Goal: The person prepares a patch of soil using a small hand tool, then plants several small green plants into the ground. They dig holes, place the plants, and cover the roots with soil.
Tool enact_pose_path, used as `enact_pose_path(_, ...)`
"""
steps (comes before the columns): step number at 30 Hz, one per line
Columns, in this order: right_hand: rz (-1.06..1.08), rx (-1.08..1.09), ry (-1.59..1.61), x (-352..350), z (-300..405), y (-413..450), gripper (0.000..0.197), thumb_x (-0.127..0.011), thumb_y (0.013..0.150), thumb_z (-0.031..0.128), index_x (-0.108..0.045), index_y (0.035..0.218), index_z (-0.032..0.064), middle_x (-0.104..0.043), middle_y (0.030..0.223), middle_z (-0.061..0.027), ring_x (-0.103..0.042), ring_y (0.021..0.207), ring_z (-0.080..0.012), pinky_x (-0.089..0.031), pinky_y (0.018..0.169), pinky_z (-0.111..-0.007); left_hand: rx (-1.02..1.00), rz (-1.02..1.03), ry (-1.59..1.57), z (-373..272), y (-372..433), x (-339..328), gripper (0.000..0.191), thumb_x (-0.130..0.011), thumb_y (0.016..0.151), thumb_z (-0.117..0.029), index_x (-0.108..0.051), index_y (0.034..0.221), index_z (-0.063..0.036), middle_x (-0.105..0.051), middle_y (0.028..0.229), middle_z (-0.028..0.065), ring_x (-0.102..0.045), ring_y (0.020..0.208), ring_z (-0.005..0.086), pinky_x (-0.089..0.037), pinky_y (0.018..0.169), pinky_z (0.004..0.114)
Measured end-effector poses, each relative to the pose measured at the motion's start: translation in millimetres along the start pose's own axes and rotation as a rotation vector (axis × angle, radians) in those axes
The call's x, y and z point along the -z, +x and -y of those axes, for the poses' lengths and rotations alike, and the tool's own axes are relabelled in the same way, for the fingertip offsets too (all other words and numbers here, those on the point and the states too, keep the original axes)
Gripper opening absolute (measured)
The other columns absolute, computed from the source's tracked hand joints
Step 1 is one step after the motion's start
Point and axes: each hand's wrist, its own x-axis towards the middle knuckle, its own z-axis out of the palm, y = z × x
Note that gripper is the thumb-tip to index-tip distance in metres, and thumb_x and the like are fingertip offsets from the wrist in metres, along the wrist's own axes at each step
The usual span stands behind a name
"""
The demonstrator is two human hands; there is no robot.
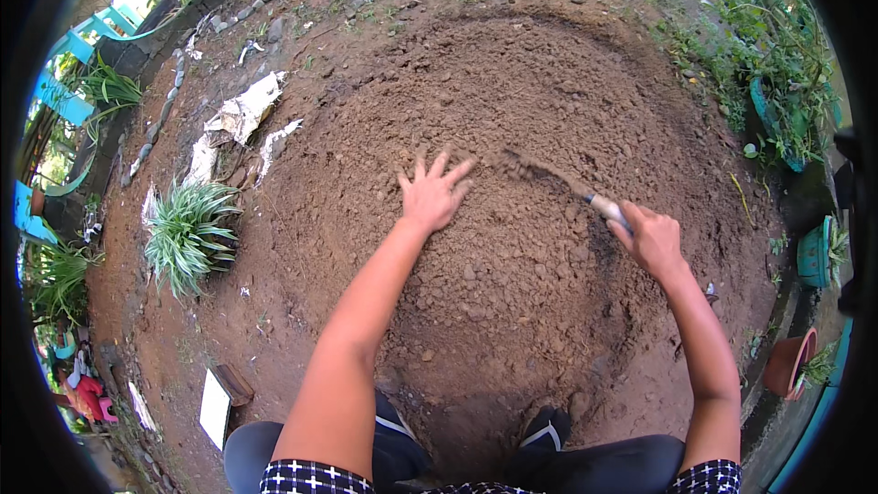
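Note:
Loosened brown soil [480, 261] spreads in a broad round patch before me. My left hand [433, 195] lies palm down on it near the middle, fingers spread and a little blurred, holding nothing. To its right, my right hand [651, 237] grips the pale handle of a small soil-coated hand tool [562, 180]. The tool's metal end points up and left into the soil; its exact shape is blurred and partly hidden by dirt. A dark, shallow furrow curves through the soil below the tool.
A striped-leaf spider plant [191, 237] and torn white sacking [247, 108] are at left. A white board [215, 410] beside a wooden block stands lower left. At right are a teal pot [814, 254], a terracotta pot [785, 363] and leafy plants [789, 82]. My feet are at the bottom.

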Motion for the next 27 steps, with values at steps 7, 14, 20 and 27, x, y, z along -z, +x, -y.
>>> enact_pose_path(7,0.216,-0.147,0.066,63.9,-18.9,-15.7,0.023,-0.067,0.082,0.031,-0.068,0.095,0.0132,-0.062,0.062,-0.0047,-0.053,0.046,-0.0127,-0.045,0.045,-0.03,0.212,0.035,0.271,50.1,28.7,31.9,0.051,-0.038,0.09,-0.057,-0.033,0.139,-0.0409,-0.034,0.146,-0.0004,-0.029,0.132,0.0391,-0.025,0.095,0.072)
enact_pose_path(14,0.057,0.183,-0.003,23.9,40.5,-20.8,0.024,-0.059,0.088,0.034,-0.06,0.092,0.0104,-0.062,0.063,-0.0054,-0.05,0.04,-0.0121,-0.039,0.032,-0.027,0.322,0.131,-0.045,3.6,-19.7,1.6,0.073,-0.042,0.084,-0.067,-0.02,0.146,-0.0347,-0.01,0.154,0.0067,-0.011,0.137,0.0469,-0.01,0.1,0.074)
enact_pose_path(20,-0.163,0.338,0.008,67.7,59.9,-2.7,0.027,-0.069,0.079,0.028,-0.061,0.102,0.0159,-0.05,0.059,0.0009,-0.051,0.044,-0.0143,-0.042,0.038,-0.032,0.658,0.035,-0.253,30.3,-12.3,6.0,0.086,-0.059,0.076,-0.063,-0.021,0.146,-0.0313,-0.014,0.152,0.015,-0.016,0.133,0.0509,-0.014,0.1,0.071)
enact_pose_path(27,0.056,0.396,0.007,-18.4,138.4,29.2,0.014,-0.049,0.084,0.008,-0.054,0.095,0.0013,-0.058,0.065,-0.0082,-0.061,0.05,-0.0169,-0.05,0.041,-0.031,0.85,-0.12,-0.365,42.3,-10.6,0.8,0.09,-0.068,0.07,-0.06,-0.026,0.144,-0.0328,-0.024,0.148,0.0142,-0.026,0.129,0.0471,-0.021,0.099,0.068)
